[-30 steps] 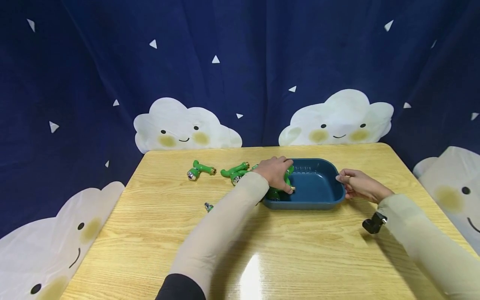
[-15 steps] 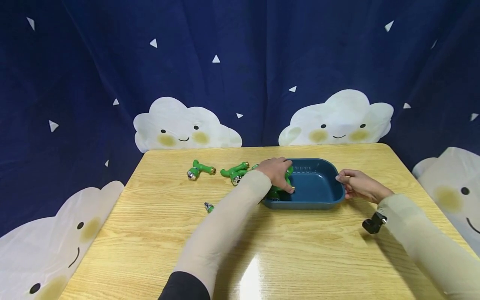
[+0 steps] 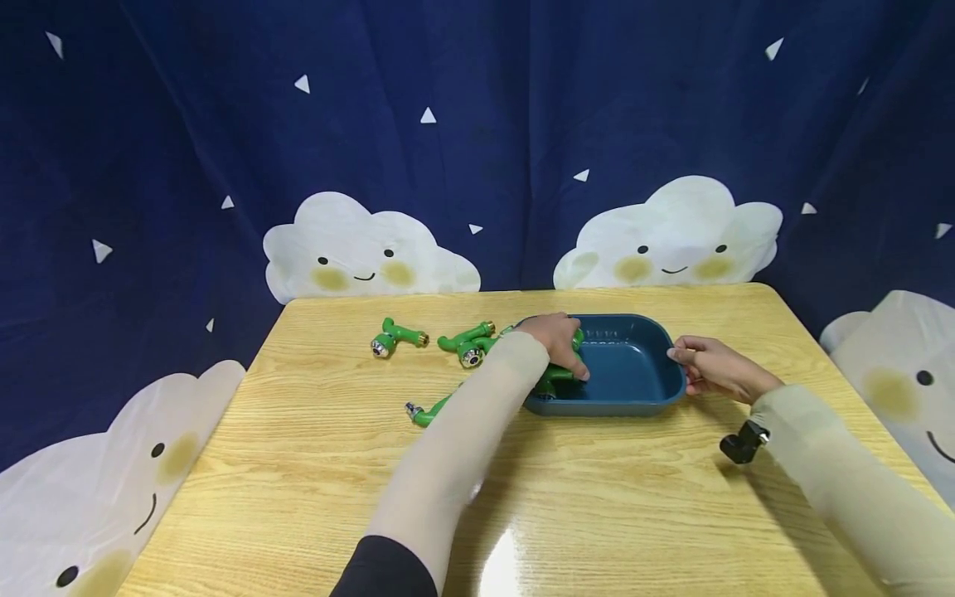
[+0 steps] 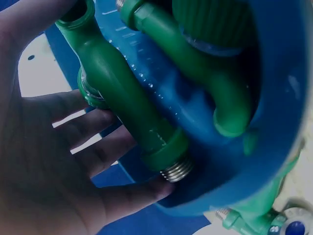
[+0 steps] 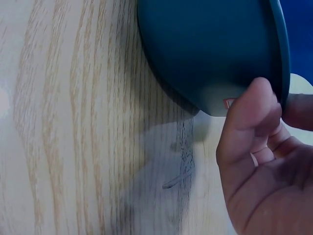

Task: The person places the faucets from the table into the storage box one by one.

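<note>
- Dark blue curtain [image 3: 477,108] at the back, printed with smiling white clouds [image 3: 373,249] and small triangles; pale wooden table [image 3: 313,497] in front.
- Right of centre on the wood: deep blue tray [image 3: 627,369], rounded at the corners.
- Inside, gathered at its left end: at least two green taps, the held tap [image 4: 115,83] and, beside it, a ribbed tap [image 4: 205,68].
- Around the held tap, left hand [image 3: 555,338]: fingers spread in a loose grip, little finger against the threaded metal end; firmness impossible to tell.
- On the tray's right rim, right hand [image 3: 719,369]: pinching it between thumb and fingers.
- Outside, left of the tray: far-left tap [image 3: 401,333], middle tap [image 3: 468,336] and near tap [image 3: 431,414], the last partly hidden behind the left sleeve [image 3: 448,464].
</note>
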`<state>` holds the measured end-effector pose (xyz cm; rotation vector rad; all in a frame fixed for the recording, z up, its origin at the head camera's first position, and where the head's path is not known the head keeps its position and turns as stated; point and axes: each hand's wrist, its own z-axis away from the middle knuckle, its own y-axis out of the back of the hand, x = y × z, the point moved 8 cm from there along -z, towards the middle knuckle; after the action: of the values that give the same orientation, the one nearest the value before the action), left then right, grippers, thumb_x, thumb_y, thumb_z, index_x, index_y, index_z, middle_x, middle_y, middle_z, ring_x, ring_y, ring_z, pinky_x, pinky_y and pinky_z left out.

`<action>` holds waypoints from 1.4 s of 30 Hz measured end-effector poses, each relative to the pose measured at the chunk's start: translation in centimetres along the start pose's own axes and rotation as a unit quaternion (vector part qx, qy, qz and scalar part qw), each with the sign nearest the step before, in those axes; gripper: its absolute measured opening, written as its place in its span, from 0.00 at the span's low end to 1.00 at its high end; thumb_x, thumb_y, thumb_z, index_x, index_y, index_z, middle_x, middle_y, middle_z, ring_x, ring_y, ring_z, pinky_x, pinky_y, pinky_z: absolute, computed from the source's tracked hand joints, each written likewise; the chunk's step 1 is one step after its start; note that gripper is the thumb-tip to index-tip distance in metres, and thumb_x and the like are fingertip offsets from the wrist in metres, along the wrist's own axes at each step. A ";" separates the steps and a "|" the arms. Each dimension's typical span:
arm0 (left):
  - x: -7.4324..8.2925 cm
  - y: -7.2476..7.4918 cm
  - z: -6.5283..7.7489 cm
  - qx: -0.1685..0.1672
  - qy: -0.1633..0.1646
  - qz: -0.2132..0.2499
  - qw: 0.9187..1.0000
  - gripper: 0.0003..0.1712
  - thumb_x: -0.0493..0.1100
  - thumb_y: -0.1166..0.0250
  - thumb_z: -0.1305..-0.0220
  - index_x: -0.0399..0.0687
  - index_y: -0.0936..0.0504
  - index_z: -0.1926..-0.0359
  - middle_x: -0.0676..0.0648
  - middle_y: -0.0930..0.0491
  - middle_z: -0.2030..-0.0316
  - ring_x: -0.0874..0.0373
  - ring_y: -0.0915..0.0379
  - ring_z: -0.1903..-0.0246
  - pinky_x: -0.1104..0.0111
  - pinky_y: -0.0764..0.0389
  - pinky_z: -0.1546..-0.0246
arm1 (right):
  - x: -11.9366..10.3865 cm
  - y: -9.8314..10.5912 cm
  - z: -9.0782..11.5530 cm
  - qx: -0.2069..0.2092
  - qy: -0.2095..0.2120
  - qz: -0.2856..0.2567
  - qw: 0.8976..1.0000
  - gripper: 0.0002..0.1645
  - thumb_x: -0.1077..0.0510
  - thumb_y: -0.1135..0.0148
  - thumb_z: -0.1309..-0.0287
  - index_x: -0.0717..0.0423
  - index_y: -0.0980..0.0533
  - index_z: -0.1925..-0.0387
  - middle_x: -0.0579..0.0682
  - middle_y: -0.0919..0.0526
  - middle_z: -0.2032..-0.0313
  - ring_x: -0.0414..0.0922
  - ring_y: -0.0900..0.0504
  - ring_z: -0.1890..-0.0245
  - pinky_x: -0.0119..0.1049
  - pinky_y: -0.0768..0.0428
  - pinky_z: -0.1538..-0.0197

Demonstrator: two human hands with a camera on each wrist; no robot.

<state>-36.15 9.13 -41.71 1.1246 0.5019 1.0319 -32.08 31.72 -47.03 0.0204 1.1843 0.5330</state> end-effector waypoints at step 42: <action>0.8 -0.5 1.2 -0.118 0.167 0.058 0.977 0.47 0.66 0.31 0.44 0.70 0.40 0.25 0.58 0.40 0.25 0.60 0.34 0.32 0.66 0.22 0.40 | -0.1 0.0 0.1 0.007 -0.011 0.002 1.000 0.15 0.53 0.55 0.24 0.54 0.36 0.69 0.43 0.34 0.79 0.38 0.26 0.80 0.32 0.19 0.70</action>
<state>-34.68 9.25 -41.54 0.7787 0.5670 1.3557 -32.04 31.69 -46.96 0.0411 1.1676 0.5272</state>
